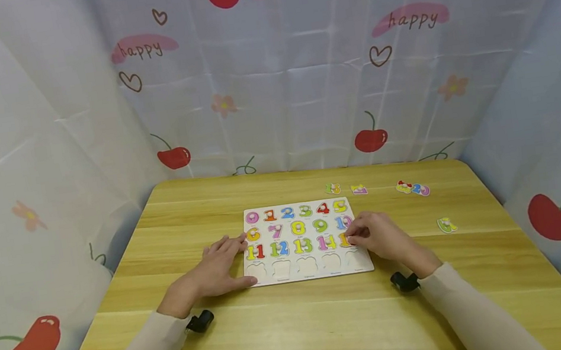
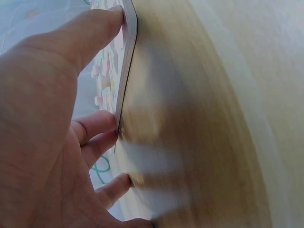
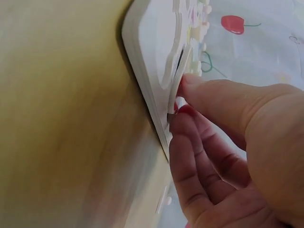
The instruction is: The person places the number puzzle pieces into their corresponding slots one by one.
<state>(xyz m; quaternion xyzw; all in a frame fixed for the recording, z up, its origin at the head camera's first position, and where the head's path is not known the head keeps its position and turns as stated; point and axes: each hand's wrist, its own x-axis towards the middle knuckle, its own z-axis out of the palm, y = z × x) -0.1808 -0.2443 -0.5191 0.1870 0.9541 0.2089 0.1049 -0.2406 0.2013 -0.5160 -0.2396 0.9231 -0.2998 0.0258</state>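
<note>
A white wooden number puzzle board point(image 1: 294, 275) lies on the table, its upper rows filled with coloured number pieces and its bottom row showing bare recesses. My left hand point(image 1: 215, 271) rests along the board's left edge, with the thumb on the near corner and fingertips against the side. At the right end of the third row, my right hand point(image 1: 381, 238) pinches a number piece point(image 1: 344, 239) between thumb and fingers. In the right wrist view, that piece point(image 3: 178, 80) sits tilted, one edge raised above the board. My fingers partly cover it in the head view.
Beyond the board's far right corner lie several loose number pieces: a green-yellow one point(image 1: 333, 188), a purple-yellow one point(image 1: 359, 189), a red-yellow one point(image 1: 403, 186) and a blue-purple one point(image 1: 421, 189). Another green-yellow piece point(image 1: 447, 226) lies to the right. Printed curtains point(image 1: 272, 80) surround the wooden table point(image 1: 303, 339).
</note>
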